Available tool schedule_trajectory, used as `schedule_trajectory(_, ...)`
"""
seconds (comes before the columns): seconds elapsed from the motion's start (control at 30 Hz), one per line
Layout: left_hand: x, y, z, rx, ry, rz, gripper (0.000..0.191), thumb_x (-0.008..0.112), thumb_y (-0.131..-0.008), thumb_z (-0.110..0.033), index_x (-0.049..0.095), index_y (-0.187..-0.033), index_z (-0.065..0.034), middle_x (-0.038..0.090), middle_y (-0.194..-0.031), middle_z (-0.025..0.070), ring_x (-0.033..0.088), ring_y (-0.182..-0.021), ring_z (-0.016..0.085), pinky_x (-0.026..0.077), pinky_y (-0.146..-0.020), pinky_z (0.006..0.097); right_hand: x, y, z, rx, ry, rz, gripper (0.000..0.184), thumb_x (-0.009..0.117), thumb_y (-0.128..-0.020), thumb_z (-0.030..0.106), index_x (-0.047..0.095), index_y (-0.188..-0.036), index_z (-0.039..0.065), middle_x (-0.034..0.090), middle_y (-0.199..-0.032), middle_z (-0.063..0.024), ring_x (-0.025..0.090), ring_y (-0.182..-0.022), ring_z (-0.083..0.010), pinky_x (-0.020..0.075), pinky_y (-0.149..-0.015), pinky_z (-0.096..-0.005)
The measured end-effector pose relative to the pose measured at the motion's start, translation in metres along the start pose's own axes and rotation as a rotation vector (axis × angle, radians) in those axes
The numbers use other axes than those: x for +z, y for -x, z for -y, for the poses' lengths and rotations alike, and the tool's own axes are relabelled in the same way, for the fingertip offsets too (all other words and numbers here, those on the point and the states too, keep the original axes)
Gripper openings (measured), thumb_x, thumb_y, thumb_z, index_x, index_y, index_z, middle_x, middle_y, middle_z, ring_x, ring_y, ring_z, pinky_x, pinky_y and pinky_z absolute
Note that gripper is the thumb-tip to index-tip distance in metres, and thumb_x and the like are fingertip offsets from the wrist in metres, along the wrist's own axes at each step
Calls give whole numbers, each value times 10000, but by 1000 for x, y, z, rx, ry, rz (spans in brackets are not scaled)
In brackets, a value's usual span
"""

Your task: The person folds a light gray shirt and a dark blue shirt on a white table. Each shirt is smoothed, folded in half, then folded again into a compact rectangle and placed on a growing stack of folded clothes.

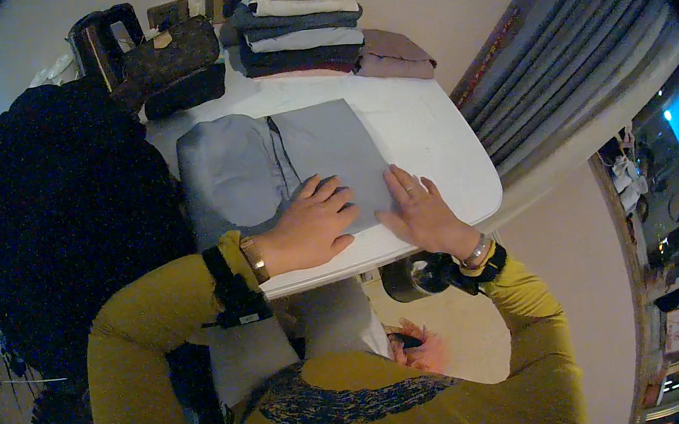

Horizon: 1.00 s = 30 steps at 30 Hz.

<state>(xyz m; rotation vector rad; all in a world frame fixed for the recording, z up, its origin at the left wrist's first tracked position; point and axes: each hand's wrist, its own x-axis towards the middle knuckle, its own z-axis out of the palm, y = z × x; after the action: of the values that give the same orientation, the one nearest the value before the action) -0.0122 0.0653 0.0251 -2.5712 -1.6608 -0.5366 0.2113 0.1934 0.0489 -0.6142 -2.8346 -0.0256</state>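
Note:
A folded grey garment (317, 141) lies flat on the white table (433, 142) in front of me, with a rounded part at its left and a dark line running down its middle. My left hand (315, 221) rests palm down on its lower part, fingers spread. At the garment's lower right edge, my right hand (416, 208) touches the cloth with its fingertips, the fingers slightly bent and the thumb apart. Neither hand grips anything.
A tall stack of folded clothes (303, 36) stands at the back, beside a folded mauve cloth (393, 54). Back left are a kettle (99, 47) and dark folded items (186, 71). A black cloth heap (69, 209) borders the table's left; a grey curtain (561, 41) hangs right.

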Motion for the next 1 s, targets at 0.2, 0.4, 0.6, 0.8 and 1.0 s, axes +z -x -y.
schedule_trajectory(0.2, 4, -1, 3, 48, 16, -106, 379, 652, -824, -269, 594, -1125, -45, 522, -1270, 150, 414, -1288, 364, 278, -1121, 520, -29, -43, -9, 224, -285, 33, 493, 571, -957, 335, 590, -1226, -78, 707, -941, -214, 694, -818, -359, 537, -737, -404)
schedule_trajectory(0.4, 15, -10, 10, 62, 30, -41, 457, 625, -853, -296, 571, -1241, -60, 498, -1364, 161, 398, -1328, 368, 248, -1148, 545, 22, -120, -57, 414, -590, 12, 510, 644, -909, 283, 563, -1273, -65, 713, -1011, -203, 701, -849, -315, 533, -756, -396)
schedule_trajectory(0.6, 26, -15, 15, 110, 56, -159, 302, 636, -824, -202, 597, -1083, -51, 540, -1212, 142, 436, -1250, 346, 283, -1099, 542, 69, -144, -71, 337, -333, -123, 511, 652, -885, 326, 531, -1272, 14, 692, -975, -260, 678, -875, -420, 531, -796, -488)
schedule_trajectory(0.8, 30, -17, 16, 94, 83, -22, 399, 598, -889, -249, 552, -1255, -99, 492, -1377, 145, 376, -1364, 364, 242, -1149, 548, 52, -141, -71, 240, -7, -48, 456, 607, -908, 233, 503, -1325, 82, 626, -1158, -234, 603, -1052, -414, 507, -864, -461)
schedule_trajectory(1.0, 33, -17, 14, 154, 93, -269, 337, 653, -810, -189, 579, -1113, -63, 532, -1228, 130, 433, -1258, 340, 295, -1089, 504, 71, -162, -80, -40, 27, 64, 536, 516, -967, 392, 449, -1417, 109, 410, -1496, -149, 387, -1365, -388, 385, -1033, -566)
